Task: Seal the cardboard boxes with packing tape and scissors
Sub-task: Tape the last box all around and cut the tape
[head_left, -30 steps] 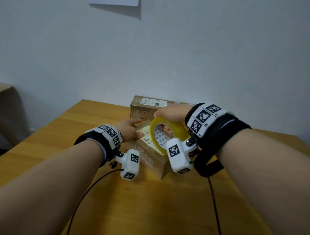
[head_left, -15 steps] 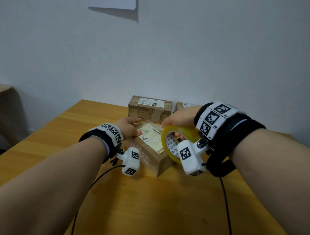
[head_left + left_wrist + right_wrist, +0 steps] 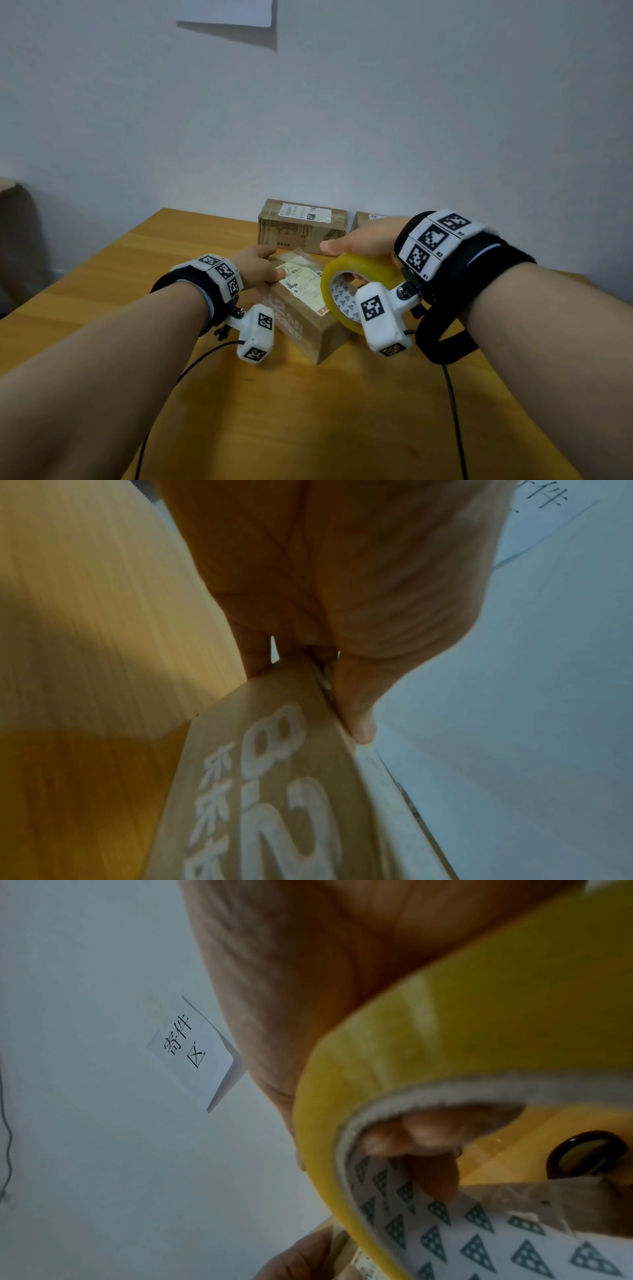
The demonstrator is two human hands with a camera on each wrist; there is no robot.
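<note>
My left hand (image 3: 258, 265) pinches the near box (image 3: 301, 308), my right hand (image 3: 363, 240) grips the tape roll (image 3: 359, 274); no cutting done yet, I think

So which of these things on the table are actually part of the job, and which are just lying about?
In use: near box, held by the left hand; yellow tape roll, gripped by the right hand.

Lying about: two boxes behind; paper on the wall.
</note>
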